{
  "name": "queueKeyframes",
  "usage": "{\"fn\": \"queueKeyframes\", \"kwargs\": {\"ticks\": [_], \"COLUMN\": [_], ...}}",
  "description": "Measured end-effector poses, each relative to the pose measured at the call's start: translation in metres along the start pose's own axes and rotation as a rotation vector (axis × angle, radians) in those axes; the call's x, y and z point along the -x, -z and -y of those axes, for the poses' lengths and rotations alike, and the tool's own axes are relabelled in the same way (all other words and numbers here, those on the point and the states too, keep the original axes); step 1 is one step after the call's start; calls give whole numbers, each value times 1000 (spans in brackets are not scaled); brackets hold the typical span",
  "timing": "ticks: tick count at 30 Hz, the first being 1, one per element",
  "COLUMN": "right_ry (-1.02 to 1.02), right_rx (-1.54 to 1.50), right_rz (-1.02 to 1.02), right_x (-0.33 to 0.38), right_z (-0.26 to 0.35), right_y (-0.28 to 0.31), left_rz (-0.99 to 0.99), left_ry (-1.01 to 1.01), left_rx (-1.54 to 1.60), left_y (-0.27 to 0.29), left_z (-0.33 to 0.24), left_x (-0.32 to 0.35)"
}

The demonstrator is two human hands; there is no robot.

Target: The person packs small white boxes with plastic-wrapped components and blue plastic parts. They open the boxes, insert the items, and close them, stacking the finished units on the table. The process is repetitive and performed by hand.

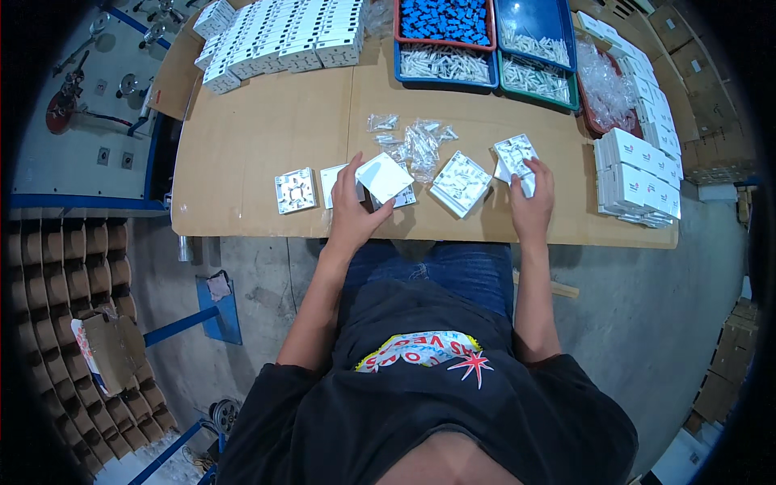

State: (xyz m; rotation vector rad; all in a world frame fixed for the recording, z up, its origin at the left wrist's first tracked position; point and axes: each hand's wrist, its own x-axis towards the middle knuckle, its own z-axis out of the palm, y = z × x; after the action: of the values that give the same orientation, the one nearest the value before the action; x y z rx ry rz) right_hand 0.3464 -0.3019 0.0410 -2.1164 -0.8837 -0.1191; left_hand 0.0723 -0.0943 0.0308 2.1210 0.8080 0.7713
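My left hand (352, 208) is closed on a smooth white square plate (385, 177), tilted up between thumb and fingers. Below it, partly covered, lie more white square pieces (403, 198). At the right, my right hand (533, 204) grips a white square frame with cut-outs (515, 149) by its near right corner; another white piece shows under it. Between my hands rests a stack of white frames (461, 183). Small clear plastic bags with pale parts (421, 149) lie beyond it. Another square frame (296, 191) sits left of my left hand.
Rows of stacked white boxes (283, 36) stand at the back left of the cardboard-covered table (267, 121). Trays hold blue parts (444, 20) and white plugs (449, 63). More stacked white pieces (643, 178) and a bin of clear bags (606, 89) line the right side.
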Motion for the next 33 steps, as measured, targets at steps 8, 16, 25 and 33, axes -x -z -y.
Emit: {"fn": "queueKeyframes", "kwargs": {"ticks": [8, 16, 25, 33], "right_ry": [165, 451, 89, 354], "right_rx": [-254, -177, -689, -508], "right_rz": [126, 538, 951, 573], "right_x": [13, 20, 17, 13], "right_z": [62, 107, 170, 145], "right_y": [-8, -47, -64, -59], "left_rz": [-175, -228, 10, 19], "left_ry": [151, 286, 150, 223], "left_rx": [580, 1088, 920, 796], "left_y": [20, 65, 69, 39], "left_z": [13, 17, -22, -38], "left_x": [1, 6, 10, 8]}}
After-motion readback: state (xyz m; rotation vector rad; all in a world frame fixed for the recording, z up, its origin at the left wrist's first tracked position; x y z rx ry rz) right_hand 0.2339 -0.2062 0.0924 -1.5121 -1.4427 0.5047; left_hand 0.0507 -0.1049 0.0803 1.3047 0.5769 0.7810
